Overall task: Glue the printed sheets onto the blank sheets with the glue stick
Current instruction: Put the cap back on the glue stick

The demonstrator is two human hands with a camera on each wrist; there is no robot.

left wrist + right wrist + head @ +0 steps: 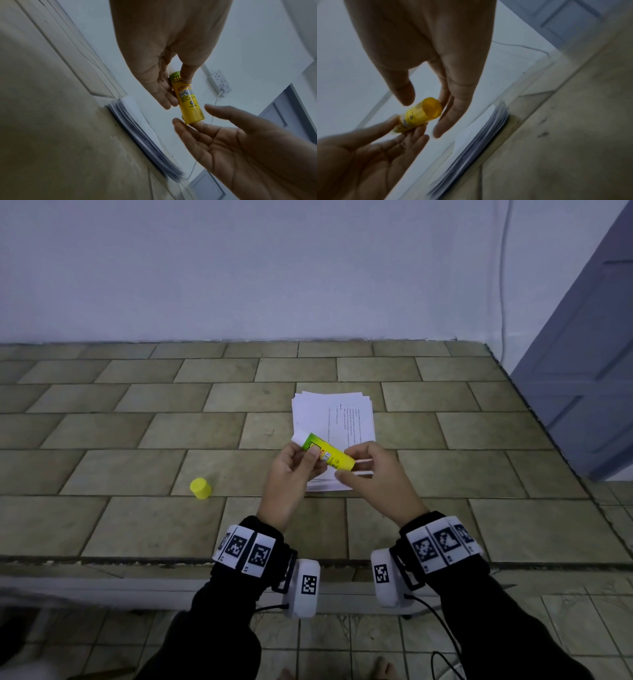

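- Left hand [291,470]: grip pinched round the glue stick [327,455], held in the air just above the near end of the paper stack.
- Right hand [368,470]: fingers loose at the stick's base, nothing held; a fumbled handover could drop it.
- Cap [200,488]: loose on the counter [102,440], left; may roll, glue could dry.
- Paper stack [334,419]: uneven; sheets could slide.
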